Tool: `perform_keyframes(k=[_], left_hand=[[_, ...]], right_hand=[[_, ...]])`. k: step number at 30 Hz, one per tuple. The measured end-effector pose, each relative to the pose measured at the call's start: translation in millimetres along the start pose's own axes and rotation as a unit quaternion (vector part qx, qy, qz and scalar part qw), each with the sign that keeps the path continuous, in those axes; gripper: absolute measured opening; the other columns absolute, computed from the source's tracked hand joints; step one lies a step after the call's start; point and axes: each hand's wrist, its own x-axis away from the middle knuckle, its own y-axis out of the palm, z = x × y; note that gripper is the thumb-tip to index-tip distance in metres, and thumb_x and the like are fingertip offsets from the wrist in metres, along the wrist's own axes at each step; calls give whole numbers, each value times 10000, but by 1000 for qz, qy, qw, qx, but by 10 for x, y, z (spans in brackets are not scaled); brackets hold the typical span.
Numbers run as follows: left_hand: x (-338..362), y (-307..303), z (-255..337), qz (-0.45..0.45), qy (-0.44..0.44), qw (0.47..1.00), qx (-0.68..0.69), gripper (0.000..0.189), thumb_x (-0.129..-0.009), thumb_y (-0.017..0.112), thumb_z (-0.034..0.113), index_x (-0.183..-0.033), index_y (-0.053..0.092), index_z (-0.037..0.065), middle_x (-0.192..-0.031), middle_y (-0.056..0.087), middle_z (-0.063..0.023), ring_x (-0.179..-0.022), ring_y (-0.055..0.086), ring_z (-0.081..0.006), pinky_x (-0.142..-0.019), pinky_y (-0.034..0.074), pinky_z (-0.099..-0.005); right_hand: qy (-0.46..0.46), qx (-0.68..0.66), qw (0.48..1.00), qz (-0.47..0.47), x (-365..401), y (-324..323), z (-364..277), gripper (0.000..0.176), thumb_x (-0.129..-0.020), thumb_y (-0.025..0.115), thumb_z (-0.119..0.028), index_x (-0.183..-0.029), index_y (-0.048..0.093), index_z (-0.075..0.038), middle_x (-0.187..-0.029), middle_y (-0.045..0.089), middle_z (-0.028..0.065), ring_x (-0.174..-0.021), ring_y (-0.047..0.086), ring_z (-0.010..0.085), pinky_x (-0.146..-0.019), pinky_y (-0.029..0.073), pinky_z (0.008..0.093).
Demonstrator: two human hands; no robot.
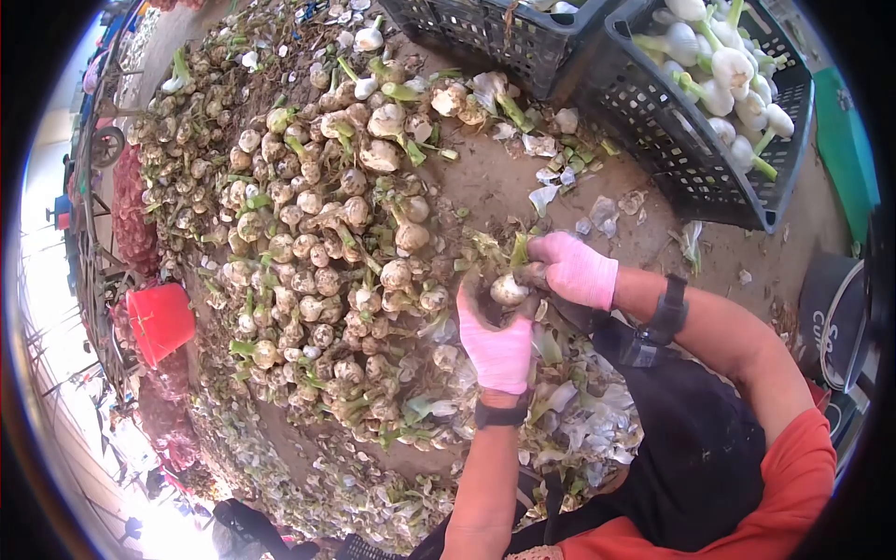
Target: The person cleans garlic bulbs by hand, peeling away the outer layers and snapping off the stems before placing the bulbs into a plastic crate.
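A pale garlic bulb [509, 290] with a short green stem is between my two hands, above the floor. My left hand [496, 341], in a pink glove with dirt-darkened fingers, curls round the bulb from below and the left. From the right, my right hand [576, 271], also pink-gloved, pinches at the bulb's side with its fingers closed. Whether those fingers also hold a small tool is hidden. Loose papery garlic skins [588, 425] lie beneath my wrists. Left of my hands spreads a large heap of unpeeled, soil-stained garlic bulbs [322, 280].
A black plastic crate [686, 154] of cleaned white garlic stands at the upper right, beside another black crate [504, 42]. A red bucket [161, 322] sits beyond the heap at left. At the right edge is a dark bucket [826, 317]. Red mesh sacks [133, 215] line the far left.
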Motion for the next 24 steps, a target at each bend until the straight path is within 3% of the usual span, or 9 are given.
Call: perform_keyframes(k=[2,5,7,10,14,16,17,19,24], left_hand=[[17,-24,62,22,-48,990,128,667,-731,715,-75,-1312,400,13,-1190,532,-112,-1014,565,-181,-891,491,-304],[3,-63,144,22,-95,979,178,479,-825,662,63,-1252,456,-7,-1106,573,-103,-962,580,-183,-878,488,-307],[-26,-85,107,15,-147,961,234,384,-889,585,186,-1198,504,-26,-1041,596,-93,-946,586,-189,-887,473,-325],[-54,-122,-14,-14,-213,917,338,377,-894,572,181,-1200,509,-30,-1018,597,-87,-945,579,-184,-893,467,-328],[-6,-58,-24,-17,-208,914,349,377,-904,560,176,-1219,497,-22,-1013,594,-85,-948,576,-185,-887,471,-328],[45,10,70,12,-172,955,240,421,-902,589,182,-1258,466,-7,-1043,589,-93,-964,578,-193,-896,474,-341],[31,-14,-47,15,-157,968,193,525,-875,650,201,-1302,421,0,-1096,576,-106,-997,579,-204,-917,468,-358],[23,-38,18,-8,-163,963,213,529,-865,655,188,-1298,425,-9,-1117,569,-110,-1014,575,-201,-892,478,-343],[40,-144,68,-64,-146,932,326,555,-833,675,119,-1301,408,-14,-1134,570,-122,-1019,587,-231,-870,500,-331]], right_hand=[[37,37,999,11,-3,21,-16,213,-868,611,-167,-959,638,23,-744,639,129,-698,568,161,-654,467,343],[72,-71,994,39,-48,89,118,173,-847,606,-122,-928,637,28,-688,616,147,-645,557,156,-620,462,357],[44,-60,996,41,-79,98,160,149,-835,579,-16,-966,624,38,-828,665,88,-801,575,125,-718,471,310],[-9,15,998,56,-84,90,155,166,-832,563,6,-984,619,40,-842,668,87,-834,574,118,-745,478,316],[-26,-27,998,54,-95,119,225,202,-822,555,14,-1016,604,39,-857,666,136,-854,583,125,-752,480,323],[-26,29,996,85,-45,98,132,225,-797,546,-47,-1007,607,9,-856,635,239,-858,638,362,-738,490,386],[-26,29,996,85,-42,104,127,225,-797,546,-47,-1007,607,9,-856,635,239,-858,638,362,-738,490,386],[-81,152,980,98,-39,105,122,212,-795,557,-56,-991,608,6,-858,636,232,-853,632,373,-747,495,390],[-62,43,993,96,-54,73,139,203,-804,565,-71,-991,612,-8,-875,639,220,-855,625,378,-743,499,395]])
